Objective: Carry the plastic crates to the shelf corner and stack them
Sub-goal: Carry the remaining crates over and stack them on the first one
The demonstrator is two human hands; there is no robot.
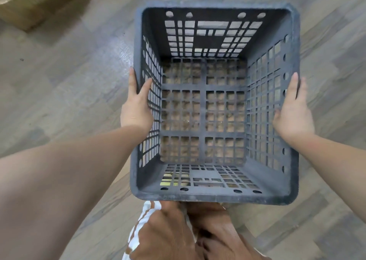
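A dark grey plastic crate [215, 195] with lattice walls and floor fills the middle of the head view, its open top facing me. It is empty inside. My left hand [136, 107] grips the left rim, thumb inside the wall and fingers outside. On the opposite side my right hand [293, 113] holds the right rim, thumb along the top edge and fingers hidden behind the wall. The crate is held above the floor in front of my body, roughly level.
Grey-brown wood-plank floor [69, 85] spreads all around. A brown cardboard box [37, 2] lies at the top left. My legs and a white striped cloth [144, 218] show below the crate's near edge.
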